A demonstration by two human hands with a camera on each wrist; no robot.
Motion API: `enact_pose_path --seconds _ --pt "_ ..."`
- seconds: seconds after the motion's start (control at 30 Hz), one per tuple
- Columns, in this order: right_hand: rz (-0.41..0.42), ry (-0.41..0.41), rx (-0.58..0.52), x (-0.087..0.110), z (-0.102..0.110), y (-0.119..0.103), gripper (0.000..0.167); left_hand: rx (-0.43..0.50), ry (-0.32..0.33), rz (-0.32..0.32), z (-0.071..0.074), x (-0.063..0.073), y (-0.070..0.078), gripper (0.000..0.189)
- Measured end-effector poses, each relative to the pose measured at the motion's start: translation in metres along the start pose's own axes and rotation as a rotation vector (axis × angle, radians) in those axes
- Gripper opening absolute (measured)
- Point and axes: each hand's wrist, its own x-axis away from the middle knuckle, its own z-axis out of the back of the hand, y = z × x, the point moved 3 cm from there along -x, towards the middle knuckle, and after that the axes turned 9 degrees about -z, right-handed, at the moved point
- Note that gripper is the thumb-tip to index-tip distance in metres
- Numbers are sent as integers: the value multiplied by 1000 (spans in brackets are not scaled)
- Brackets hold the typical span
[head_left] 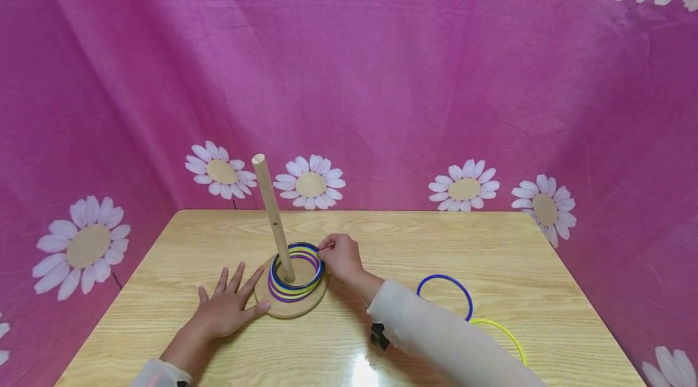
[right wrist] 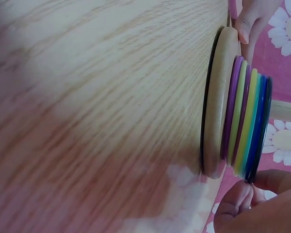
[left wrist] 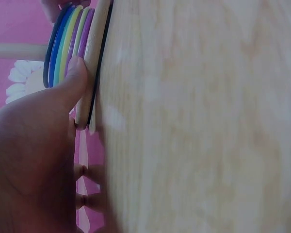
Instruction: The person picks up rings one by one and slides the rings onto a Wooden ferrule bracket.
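A wooden peg [head_left: 271, 211] rises, leaning a little in the head view, from a round wooden base [head_left: 283, 313] on the table. Stacked rings circle its foot; in the right wrist view they run from a purple ring [right wrist: 229, 114] at the base through green, yellow, teal and blue to a dark ring [right wrist: 267, 116] on top. My right hand [head_left: 343, 258] pinches this dark ring at its right edge between thumb and fingers. With fingers spread, my left hand [head_left: 226, 311] lies left of the base, its thumb [left wrist: 75, 80] touching the base's edge.
To the right on the wood-grain table [head_left: 382, 229] lie a blue ring [head_left: 442, 277] and a yellow ring [head_left: 511, 335], the latter partly hidden by my right sleeve [head_left: 436, 329]. A pink curtain [head_left: 382, 72] with daisies hangs behind and at both sides.
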Motion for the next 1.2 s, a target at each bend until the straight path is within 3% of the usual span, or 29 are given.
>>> enact_pose_path --seconds 0.33,0.53,0.83,1.2 --pt "-21 -27 -51 5 3 0 6 19 17 -12 -2 0 -3 86" --pt "33 -5 -14 7 13 1 6 18 18 -15 -4 -1 -5 87" --pt "72 -31 36 2 41 17 6 1 -11 9 1 1 2 89" --pt "99 -127 4 4 88 39 12 -3 -2 4 -3 -1 -2 88"
